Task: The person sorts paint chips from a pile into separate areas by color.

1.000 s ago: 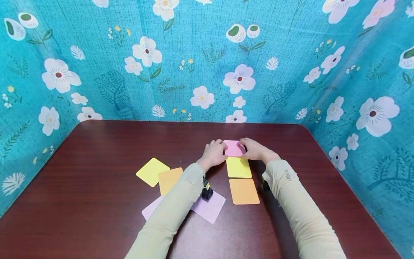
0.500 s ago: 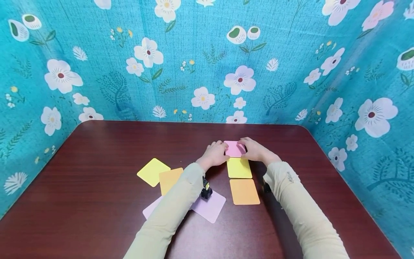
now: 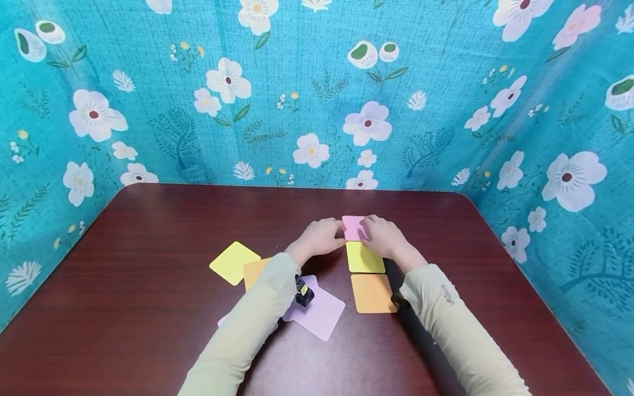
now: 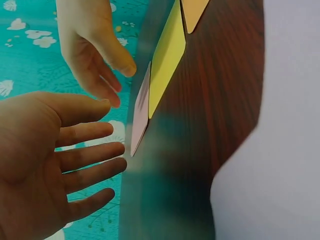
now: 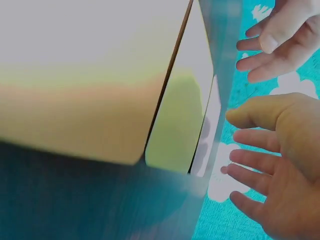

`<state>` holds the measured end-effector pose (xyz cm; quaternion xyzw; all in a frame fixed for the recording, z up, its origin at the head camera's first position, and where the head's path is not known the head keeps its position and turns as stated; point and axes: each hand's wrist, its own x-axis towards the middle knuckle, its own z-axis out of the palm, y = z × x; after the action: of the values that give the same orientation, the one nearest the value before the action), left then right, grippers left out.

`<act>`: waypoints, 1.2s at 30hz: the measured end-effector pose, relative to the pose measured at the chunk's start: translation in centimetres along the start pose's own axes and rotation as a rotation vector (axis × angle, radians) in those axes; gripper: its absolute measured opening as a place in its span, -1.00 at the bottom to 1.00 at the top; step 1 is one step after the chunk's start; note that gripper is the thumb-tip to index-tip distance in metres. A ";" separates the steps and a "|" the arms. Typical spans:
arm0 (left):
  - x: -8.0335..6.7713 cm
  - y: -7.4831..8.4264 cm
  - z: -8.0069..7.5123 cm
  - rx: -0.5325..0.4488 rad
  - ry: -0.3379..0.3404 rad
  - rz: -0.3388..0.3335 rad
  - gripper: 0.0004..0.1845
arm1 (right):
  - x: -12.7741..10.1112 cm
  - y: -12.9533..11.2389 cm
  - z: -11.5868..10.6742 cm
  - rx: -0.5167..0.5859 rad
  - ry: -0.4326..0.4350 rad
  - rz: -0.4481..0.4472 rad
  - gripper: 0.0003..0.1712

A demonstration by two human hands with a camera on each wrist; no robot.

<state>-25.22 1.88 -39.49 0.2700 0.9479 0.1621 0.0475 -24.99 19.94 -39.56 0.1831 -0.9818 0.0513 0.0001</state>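
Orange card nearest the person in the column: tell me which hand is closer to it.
Right. The right hand is by the pink card, up that column from the orange card; the left hand is farther left.

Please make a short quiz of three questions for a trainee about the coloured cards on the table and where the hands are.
1. True or false: the pink card lies at the far end of a column, beyond the yellow card and the orange card.
2. Which card lies partly under the left sleeve? A) purple card B) green card C) blue card
3. Fill in: in the left wrist view, the fingers of the left hand are ____ and hold nothing.

Key: 1 true. 2 A. 3 straight; the right hand is also open beside the pink card.
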 end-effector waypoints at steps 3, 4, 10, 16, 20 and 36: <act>-0.6 -0.3 -0.3 -0.007 -0.003 0.001 -0.65 | -0.5 -0.5 0.0 -0.005 0.015 0.004 -0.53; -0.9 -0.4 -0.4 -0.004 -0.008 0.002 -0.65 | -0.6 -0.6 0.0 -0.001 0.013 0.011 -0.52; -2.3 -1.3 -0.7 0.011 -0.054 0.029 -0.63 | -1.6 -1.4 0.1 0.029 -0.002 0.024 -0.45; -3.8 -1.9 -0.8 -0.023 -0.080 0.032 -0.61 | -2.8 -2.3 0.4 0.059 0.023 0.012 -0.44; -4.5 -1.9 -1.0 -0.001 -0.097 0.058 -0.59 | -3.4 -2.9 0.5 0.058 0.027 -0.006 -0.42; -7.3 -1.6 -1.8 0.016 -0.159 0.148 -0.56 | -6.0 -5.3 0.2 0.039 -0.026 -0.106 -0.44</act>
<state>-20.16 -3.79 -38.29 0.3516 0.9199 0.1357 0.1085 -17.47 17.18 -39.34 0.2353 -0.9694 0.0681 -0.0134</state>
